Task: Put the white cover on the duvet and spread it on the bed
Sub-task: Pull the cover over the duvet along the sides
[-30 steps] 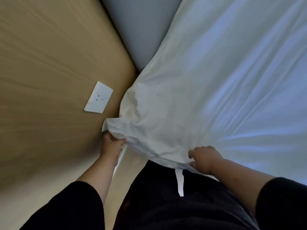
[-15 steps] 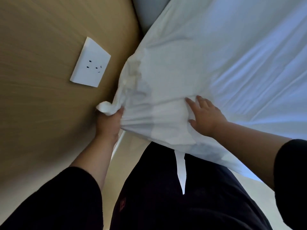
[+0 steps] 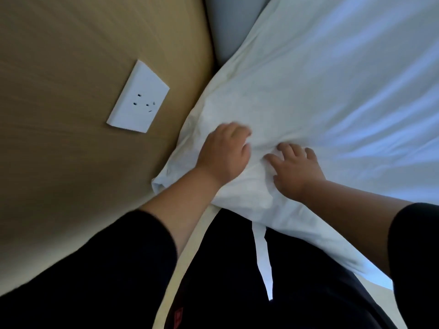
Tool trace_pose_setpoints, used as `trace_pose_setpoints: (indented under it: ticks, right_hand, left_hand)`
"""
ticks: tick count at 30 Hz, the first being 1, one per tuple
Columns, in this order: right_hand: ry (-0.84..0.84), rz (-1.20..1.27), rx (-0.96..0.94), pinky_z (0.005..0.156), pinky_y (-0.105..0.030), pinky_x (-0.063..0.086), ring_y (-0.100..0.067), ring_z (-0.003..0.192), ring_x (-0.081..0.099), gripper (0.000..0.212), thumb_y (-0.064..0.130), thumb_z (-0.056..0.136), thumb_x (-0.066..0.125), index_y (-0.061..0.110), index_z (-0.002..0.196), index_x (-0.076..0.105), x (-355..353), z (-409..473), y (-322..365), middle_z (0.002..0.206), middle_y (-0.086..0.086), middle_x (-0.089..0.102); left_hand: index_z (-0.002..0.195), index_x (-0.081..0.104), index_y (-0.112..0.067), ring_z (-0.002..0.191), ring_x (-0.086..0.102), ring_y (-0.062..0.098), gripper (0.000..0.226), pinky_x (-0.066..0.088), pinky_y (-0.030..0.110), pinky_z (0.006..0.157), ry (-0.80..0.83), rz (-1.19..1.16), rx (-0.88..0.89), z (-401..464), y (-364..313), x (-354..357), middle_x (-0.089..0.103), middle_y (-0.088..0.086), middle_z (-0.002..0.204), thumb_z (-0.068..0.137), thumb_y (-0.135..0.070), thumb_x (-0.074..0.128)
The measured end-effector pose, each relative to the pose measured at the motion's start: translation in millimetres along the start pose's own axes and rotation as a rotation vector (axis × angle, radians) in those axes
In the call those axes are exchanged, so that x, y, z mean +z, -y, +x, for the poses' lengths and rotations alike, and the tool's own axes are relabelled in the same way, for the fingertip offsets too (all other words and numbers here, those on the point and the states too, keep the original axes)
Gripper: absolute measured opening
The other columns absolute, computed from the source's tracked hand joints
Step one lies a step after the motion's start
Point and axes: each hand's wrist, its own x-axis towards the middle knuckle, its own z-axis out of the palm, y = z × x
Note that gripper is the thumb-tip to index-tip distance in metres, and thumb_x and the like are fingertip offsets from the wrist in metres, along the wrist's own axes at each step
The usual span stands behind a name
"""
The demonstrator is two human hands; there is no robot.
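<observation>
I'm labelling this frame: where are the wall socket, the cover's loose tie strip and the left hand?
wall socket (image 3: 138, 100): head view, faceplate centre.
tie strip (image 3: 262, 255): head view, mid-length.
left hand (image 3: 223, 154): head view, back of hand.

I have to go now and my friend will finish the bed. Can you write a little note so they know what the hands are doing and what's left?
Left hand: lying on the white cover near its corner, fingers blurred, so its grip is unclear.
Right hand: fingers spread, pressing the cover just beside the left hand.
The covered duvet lies over the bed; its corner sits bunched by the wooden wall. A white tie strip hangs loose off the near edge.
Done: the cover looks to be on.
Left: probably smooth out this corner and spread the near edge flat.
</observation>
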Motion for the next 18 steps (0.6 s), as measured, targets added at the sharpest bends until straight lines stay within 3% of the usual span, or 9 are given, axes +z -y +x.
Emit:
trace_pose_setpoints:
  ticks: [2, 4, 6, 8, 9, 11, 15, 17, 18]
  right_hand:
    - [0.022, 0.024, 0.006, 0.116, -0.056, 0.020, -0.031, 0.148, 0.014, 0.060, 0.042, 0.095, 0.045, 0.040, 0.151, 0.022, 11, 2, -4, 0.161, -0.006, 0.015]
    - [0.032, 0.048, 0.000, 0.118, -0.057, 0.018, -0.030, 0.148, 0.013, 0.062, 0.044, 0.096, 0.044, 0.043, 0.153, 0.019, 20, 2, -12, 0.161, -0.003, 0.014]
    - [0.038, 0.064, -0.023, 0.119, -0.057, 0.015, -0.029, 0.148, 0.012, 0.063, 0.044, 0.097, 0.044, 0.044, 0.154, 0.017, 26, 2, -19, 0.161, -0.002, 0.014]
    - [0.058, 0.064, -0.038, 0.120, -0.059, 0.010, -0.030, 0.150, 0.007, 0.064, 0.045, 0.098, 0.041, 0.044, 0.155, 0.013, 30, 4, -21, 0.163, -0.003, 0.009]
    - [0.072, 0.058, -0.038, 0.120, -0.061, 0.007, -0.030, 0.151, 0.003, 0.065, 0.045, 0.099, 0.039, 0.043, 0.156, 0.009, 32, 5, -21, 0.164, -0.004, 0.005]
    - [0.106, 0.046, -0.027, 0.119, -0.064, 0.001, -0.029, 0.153, -0.006, 0.068, 0.047, 0.100, 0.035, 0.039, 0.157, -0.001, 35, 3, -18, 0.166, -0.006, -0.006]
    - [0.176, 0.012, -0.031, 0.118, -0.065, -0.005, -0.029, 0.151, -0.023, 0.081, 0.054, 0.098, 0.036, 0.033, 0.156, -0.016, 41, -7, -13, 0.164, -0.007, -0.026]
    - [0.169, 0.026, -0.022, 0.119, -0.064, -0.005, -0.029, 0.151, -0.024, 0.082, 0.053, 0.098, 0.038, 0.032, 0.156, -0.016, 42, -11, -11, 0.163, -0.007, -0.027]
    - [0.157, 0.038, -0.017, 0.119, -0.062, -0.005, -0.029, 0.151, -0.023, 0.082, 0.052, 0.098, 0.038, 0.032, 0.157, -0.015, 41, -13, -11, 0.164, -0.007, -0.027]
  left_hand:
    - [0.109, 0.067, -0.007, 0.101, 0.061, 0.032, 0.029, 0.050, 0.040, 0.087, -0.149, 0.031, 0.043, 51, 1, 5, 0.066, 0.011, 0.109, 0.082, -0.013, 0.058]
    - [0.119, 0.063, -0.010, 0.112, 0.057, 0.032, 0.037, 0.047, 0.041, 0.095, -0.170, 0.010, -0.197, 69, 30, 18, 0.062, 0.011, 0.121, 0.083, -0.020, 0.061]
    - [0.137, 0.050, -0.012, 0.126, 0.048, 0.035, 0.064, 0.041, 0.041, 0.105, 0.012, -0.018, -0.634, 40, 72, 36, 0.049, 0.012, 0.140, 0.085, -0.047, 0.066]
    - [0.149, 0.029, -0.019, 0.133, 0.042, 0.035, 0.095, 0.038, 0.044, 0.108, 0.239, -0.032, -0.900, -19, 100, 50, 0.035, 0.009, 0.154, 0.076, -0.066, 0.067]
    - [0.149, 0.027, -0.020, 0.131, 0.046, 0.034, 0.099, 0.041, 0.044, 0.105, 0.335, -0.031, -0.982, -49, 106, 54, 0.038, 0.010, 0.153, 0.074, -0.068, 0.069]
    - [0.138, 0.041, -0.015, 0.121, 0.056, 0.036, 0.080, 0.048, 0.040, 0.094, 0.495, 0.020, -1.108, -101, 113, 57, 0.054, 0.014, 0.138, 0.078, -0.060, 0.069]
    - [0.118, 0.061, -0.018, 0.115, 0.059, 0.034, 0.034, 0.048, 0.040, 0.094, 0.665, 0.245, -1.191, -133, 109, 39, 0.062, 0.011, 0.126, 0.095, -0.037, 0.045]
    - [0.108, 0.065, -0.016, 0.107, 0.062, 0.034, 0.031, 0.050, 0.037, 0.084, 0.648, 0.348, -1.009, -116, 95, 28, 0.065, 0.011, 0.116, 0.095, -0.036, 0.044]
    - [0.098, 0.063, -0.013, 0.097, 0.063, 0.036, 0.030, 0.049, 0.036, 0.075, 0.535, 0.366, -0.839, -103, 86, 23, 0.066, 0.013, 0.105, 0.094, -0.036, 0.045]
